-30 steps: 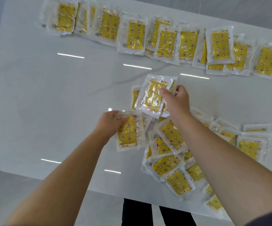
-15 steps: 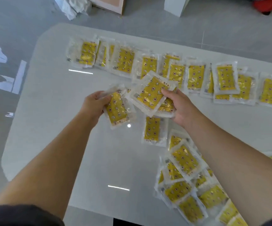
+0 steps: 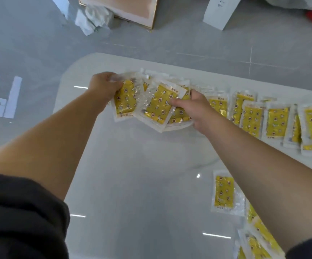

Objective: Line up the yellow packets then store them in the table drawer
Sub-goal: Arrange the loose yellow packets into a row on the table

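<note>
My left hand (image 3: 104,86) grips one yellow packet (image 3: 125,99) by its clear top edge, over the far left end of the white table (image 3: 132,184). Beside it my right hand (image 3: 194,111) holds two or three overlapping yellow packets (image 3: 159,106), thumb on top. A row of yellow packets (image 3: 274,120) runs along the table's far edge to the right; its left end is hidden behind my hands. One single packet (image 3: 223,192) lies flat near the middle, and a loose pile of packets (image 3: 258,238) sits at the lower right, partly covered by my right forearm.
The table's rounded far-left corner (image 3: 71,66) is close to my left hand. On the grey floor beyond lie crumpled white wrapping (image 3: 93,17), a framed board (image 3: 125,8) and a white box (image 3: 218,12).
Both hands carried their packets farther away and to the left, up to the left end of the row. The view tilted up, showing more floor and less of the near pile.
</note>
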